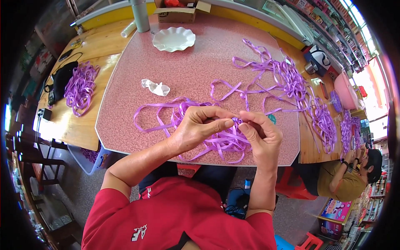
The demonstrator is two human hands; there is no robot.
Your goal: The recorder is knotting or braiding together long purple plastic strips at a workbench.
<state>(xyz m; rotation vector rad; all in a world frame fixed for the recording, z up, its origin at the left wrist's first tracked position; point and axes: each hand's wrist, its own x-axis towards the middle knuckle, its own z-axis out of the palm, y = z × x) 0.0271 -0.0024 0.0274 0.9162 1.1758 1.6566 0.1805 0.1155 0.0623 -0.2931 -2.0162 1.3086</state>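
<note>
Above the table's near side, purple ribbon is being pinched by the left hand and right hand.

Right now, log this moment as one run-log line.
left hand: grip on purple ribbon; right hand: grip on same ribbon; beneath: loose ribbon pile on pink table; far side: white scalloped plate

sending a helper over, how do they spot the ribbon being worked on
Find the pink table. Above its near part, between the left hand and right hand, is a small purple ribbon coil. Unlike the loose ribbons lying around, it is pinched in both hands.
</note>
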